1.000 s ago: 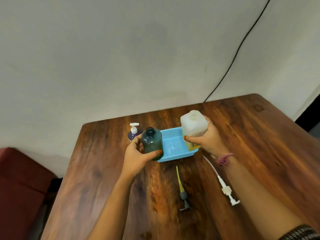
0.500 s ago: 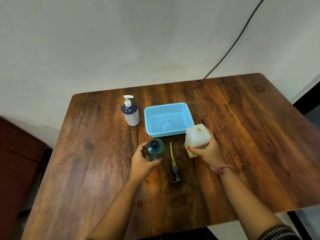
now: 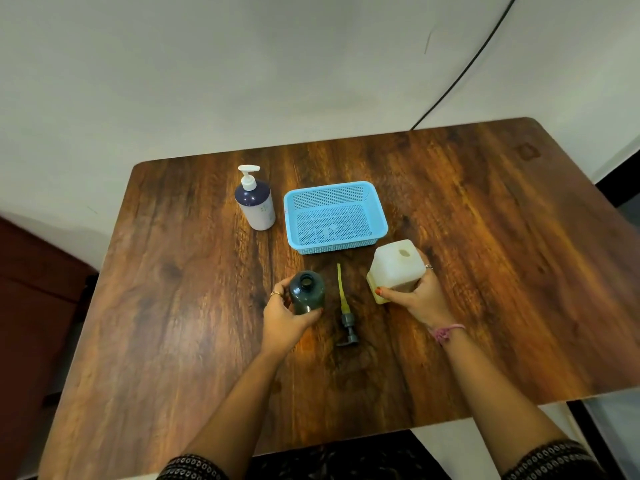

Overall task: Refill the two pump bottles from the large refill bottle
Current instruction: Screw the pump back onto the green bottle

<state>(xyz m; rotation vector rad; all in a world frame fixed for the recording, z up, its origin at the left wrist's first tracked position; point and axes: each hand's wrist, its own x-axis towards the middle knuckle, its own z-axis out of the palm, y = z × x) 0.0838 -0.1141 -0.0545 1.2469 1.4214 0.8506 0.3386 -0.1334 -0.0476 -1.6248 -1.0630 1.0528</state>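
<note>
A dark green pump bottle [image 3: 307,293] stands upright on the wooden table [image 3: 485,271] with its neck open; my left hand [image 3: 284,319] wraps around its near side. Its grey pump head with a yellow tube [image 3: 345,310] lies flat between my hands. My right hand [image 3: 417,296] grips the large translucent white refill bottle [image 3: 396,268], upright, uncapped, with yellowish liquid low inside. A white and navy pump bottle [image 3: 255,201] with its pump on stands at the back left.
A light blue perforated basket [image 3: 379,216] sits behind the two held bottles, with nothing in it. A black cable [image 3: 460,76] runs down the wall to the table's far edge. The table's near edge is close to my body.
The view has pulled back and tilted down. Both bottles have come from by the basket to the table in front of it, still held. The white loose pump seen earlier is no longer in view.
</note>
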